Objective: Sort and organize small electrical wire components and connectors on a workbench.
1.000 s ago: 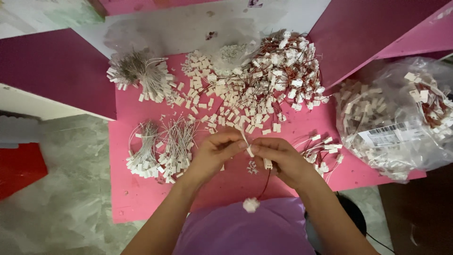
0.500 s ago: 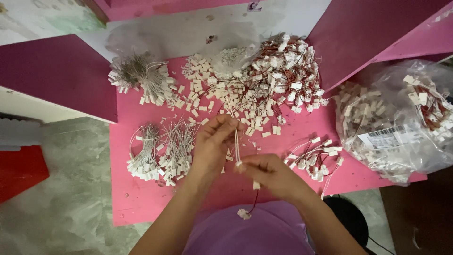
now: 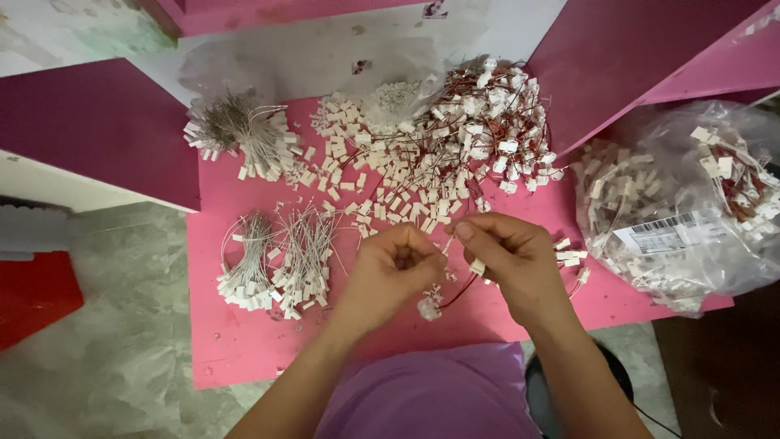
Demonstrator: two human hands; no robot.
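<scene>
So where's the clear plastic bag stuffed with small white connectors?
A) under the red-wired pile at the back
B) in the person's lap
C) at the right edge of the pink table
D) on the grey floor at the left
C: the clear plastic bag of small white connectors sits at the right edge of the pink table, beyond the right hand.
</scene>
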